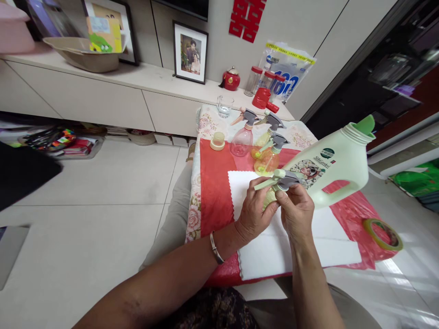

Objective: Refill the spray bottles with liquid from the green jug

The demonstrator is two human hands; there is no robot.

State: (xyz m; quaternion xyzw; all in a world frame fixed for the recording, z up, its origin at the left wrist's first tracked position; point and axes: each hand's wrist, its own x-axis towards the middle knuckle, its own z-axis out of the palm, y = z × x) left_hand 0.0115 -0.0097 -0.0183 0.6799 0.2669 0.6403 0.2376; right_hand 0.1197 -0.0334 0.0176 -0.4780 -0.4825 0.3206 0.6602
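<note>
Above wht cloth (pixel 265 256), L grip (pixel 254 212) closed round spray btl (pixel 269 197), R grip (pixel 299 208) pinching nr collar (pixel 278 188)

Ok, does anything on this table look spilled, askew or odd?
No spill shows. The large pale-green plastic jug is uncapped, its green plastic spout exposed; the small translucent yellowish cap further left may be its lid.

The large jug (pixel 338 160) carries script that reads "SilkGarden"; the lettering on the dark oval badge (pixel 327 153) above it is too small to read. Blue figures on the plastic bag (pixel 297 68), partly behind the jars (pixel 254 80), look like "100"; print on its yellow strip (pixel 291 52) is blurred. The red paper cutout (pixel 247 19) shows the double-happiness sign.
</note>
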